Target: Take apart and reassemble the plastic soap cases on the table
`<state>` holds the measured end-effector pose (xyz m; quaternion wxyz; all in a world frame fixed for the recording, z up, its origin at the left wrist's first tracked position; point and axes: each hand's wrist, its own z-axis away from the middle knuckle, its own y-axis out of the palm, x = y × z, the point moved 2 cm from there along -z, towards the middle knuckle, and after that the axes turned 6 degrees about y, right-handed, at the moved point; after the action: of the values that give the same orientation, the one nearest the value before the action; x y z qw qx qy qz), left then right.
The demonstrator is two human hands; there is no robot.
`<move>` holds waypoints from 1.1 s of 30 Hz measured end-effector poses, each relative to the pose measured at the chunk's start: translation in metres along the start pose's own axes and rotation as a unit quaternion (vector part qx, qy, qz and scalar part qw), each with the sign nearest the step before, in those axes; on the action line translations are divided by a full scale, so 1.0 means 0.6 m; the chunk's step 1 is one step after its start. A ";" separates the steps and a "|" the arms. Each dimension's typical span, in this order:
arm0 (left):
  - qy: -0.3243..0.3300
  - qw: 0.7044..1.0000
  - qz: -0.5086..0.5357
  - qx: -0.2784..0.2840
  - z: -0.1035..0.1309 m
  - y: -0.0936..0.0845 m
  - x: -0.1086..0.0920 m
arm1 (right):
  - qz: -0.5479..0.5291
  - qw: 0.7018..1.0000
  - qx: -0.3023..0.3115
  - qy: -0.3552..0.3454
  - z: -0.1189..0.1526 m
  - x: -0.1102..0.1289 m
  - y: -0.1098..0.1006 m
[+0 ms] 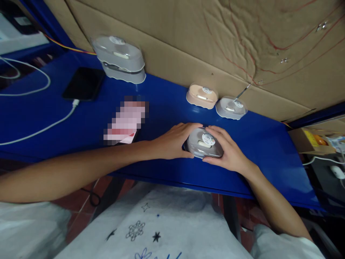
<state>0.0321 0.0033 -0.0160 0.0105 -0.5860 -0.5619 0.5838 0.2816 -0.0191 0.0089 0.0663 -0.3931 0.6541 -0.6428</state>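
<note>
Two hands (175,142) (233,153), grey case (196,142) within clear cover (215,150)

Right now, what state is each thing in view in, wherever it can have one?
Held container: clasped between left hand and right hand
Peach container: upright, covered
Grey container beside it: upright, covered
Stacked containers: one atop another
Black device: plugged into white cable, face dark
Pixelated phone: seems lit, contents unreadable

Left hand (174,142) and right hand (231,151) face each other, fingers (219,133) curved.
</note>
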 end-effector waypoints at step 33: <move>0.021 0.970 -0.238 0.040 -0.038 -0.080 -0.006 | 0.146 0.943 -0.136 0.267 0.050 -0.347 -0.127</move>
<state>0.0178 0.0331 0.0259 0.1844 -0.4461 -0.6612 0.5743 0.4741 0.0923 -0.0149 -0.0720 -0.1120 0.7794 -0.6123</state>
